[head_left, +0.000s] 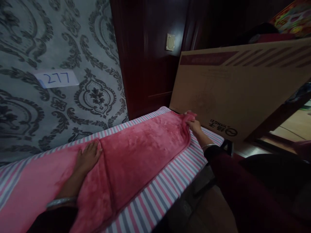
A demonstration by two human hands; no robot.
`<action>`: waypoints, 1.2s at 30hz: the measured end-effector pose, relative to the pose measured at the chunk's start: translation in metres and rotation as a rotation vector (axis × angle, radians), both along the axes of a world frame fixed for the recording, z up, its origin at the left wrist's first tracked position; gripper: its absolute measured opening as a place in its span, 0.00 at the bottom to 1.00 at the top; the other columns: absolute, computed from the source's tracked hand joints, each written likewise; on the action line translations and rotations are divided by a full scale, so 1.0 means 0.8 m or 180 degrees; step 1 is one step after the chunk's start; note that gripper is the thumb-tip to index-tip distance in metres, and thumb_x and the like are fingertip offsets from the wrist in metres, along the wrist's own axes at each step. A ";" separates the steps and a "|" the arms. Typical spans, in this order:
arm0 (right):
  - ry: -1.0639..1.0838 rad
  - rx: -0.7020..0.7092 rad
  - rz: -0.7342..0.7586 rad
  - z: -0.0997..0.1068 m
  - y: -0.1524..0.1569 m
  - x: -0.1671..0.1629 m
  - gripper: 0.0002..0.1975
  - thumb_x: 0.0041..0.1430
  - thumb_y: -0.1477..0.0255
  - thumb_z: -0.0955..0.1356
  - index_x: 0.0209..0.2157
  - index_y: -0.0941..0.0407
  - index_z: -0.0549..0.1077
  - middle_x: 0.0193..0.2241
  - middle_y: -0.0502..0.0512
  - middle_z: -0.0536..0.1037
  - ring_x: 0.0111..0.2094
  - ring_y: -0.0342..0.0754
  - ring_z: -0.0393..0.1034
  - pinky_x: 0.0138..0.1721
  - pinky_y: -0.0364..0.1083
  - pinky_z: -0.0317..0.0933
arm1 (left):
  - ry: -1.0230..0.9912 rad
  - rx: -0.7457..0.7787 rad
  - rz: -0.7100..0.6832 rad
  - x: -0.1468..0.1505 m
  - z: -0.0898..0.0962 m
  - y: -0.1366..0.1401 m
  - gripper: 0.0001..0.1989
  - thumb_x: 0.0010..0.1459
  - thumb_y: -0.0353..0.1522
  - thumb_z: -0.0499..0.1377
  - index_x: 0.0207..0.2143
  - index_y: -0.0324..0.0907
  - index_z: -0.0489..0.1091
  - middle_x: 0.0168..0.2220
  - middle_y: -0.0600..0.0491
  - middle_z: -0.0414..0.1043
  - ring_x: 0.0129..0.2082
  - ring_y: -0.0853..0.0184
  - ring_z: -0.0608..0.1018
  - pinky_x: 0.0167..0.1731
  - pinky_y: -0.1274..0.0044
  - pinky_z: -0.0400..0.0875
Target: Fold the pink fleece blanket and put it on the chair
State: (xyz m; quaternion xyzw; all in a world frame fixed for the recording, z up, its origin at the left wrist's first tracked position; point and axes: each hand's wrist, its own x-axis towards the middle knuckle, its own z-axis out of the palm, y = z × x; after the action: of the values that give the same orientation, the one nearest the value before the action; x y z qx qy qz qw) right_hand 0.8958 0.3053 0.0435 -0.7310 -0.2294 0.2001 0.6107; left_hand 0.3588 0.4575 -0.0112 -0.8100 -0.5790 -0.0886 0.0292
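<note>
A plush pink blanket [138,152] lies lengthwise on a narrow board with a striped cover [145,204]. Its left part is folded over, with the fold's edge running across beside my left hand [88,156]. That hand rests flat on the folded layer, fingers stretched out. At the far right end, my right hand [193,125] grips the blanket's edge, which bunches up between the fingers. Pink, white and grey stripes show along both long sides of the blanket.
A large cardboard box [218,94] stands against the board's far right end. Patterned wallpaper [97,94] with a paper label marked 277 [57,78] runs behind the left side. A dark red wooden door [148,58] rises behind the middle.
</note>
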 end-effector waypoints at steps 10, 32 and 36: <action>-0.3095 0.0488 0.2641 -0.023 -0.042 -0.206 0.05 0.51 0.78 0.66 0.30 0.54 0.71 0.32 0.54 0.77 0.35 0.49 0.70 0.41 0.46 0.64 | 0.0016 -0.0010 0.0081 0.009 0.014 -0.020 0.33 0.68 0.36 0.42 0.72 0.32 0.53 0.72 0.39 0.53 0.72 0.51 0.58 0.67 0.50 0.51; -0.2647 0.1157 0.2782 -0.106 -0.104 -0.280 0.26 0.52 0.81 0.63 0.50 0.53 0.79 0.46 0.57 0.83 0.49 0.55 0.77 0.53 0.57 0.70 | -0.3396 -0.1717 0.0435 0.135 0.053 -0.045 0.17 0.63 0.37 0.59 0.49 0.35 0.73 0.23 0.51 0.73 0.23 0.64 0.78 0.29 0.73 0.76; -0.3058 0.1089 0.2924 -0.114 -0.117 -0.285 0.32 0.53 0.83 0.62 0.58 0.52 0.75 0.53 0.59 0.80 0.55 0.55 0.74 0.58 0.59 0.67 | -0.3968 -0.1580 0.0501 0.167 0.041 -0.040 0.25 0.59 0.30 0.62 0.59 0.37 0.67 0.29 0.53 0.74 0.23 0.71 0.74 0.28 0.78 0.73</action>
State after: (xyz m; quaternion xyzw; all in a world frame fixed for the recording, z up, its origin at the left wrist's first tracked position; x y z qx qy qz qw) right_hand 0.6675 0.2119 -0.0479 -0.4605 -0.7899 0.0534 0.4015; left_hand 0.4923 0.4255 0.0220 -0.5456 -0.5480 -0.4013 -0.4909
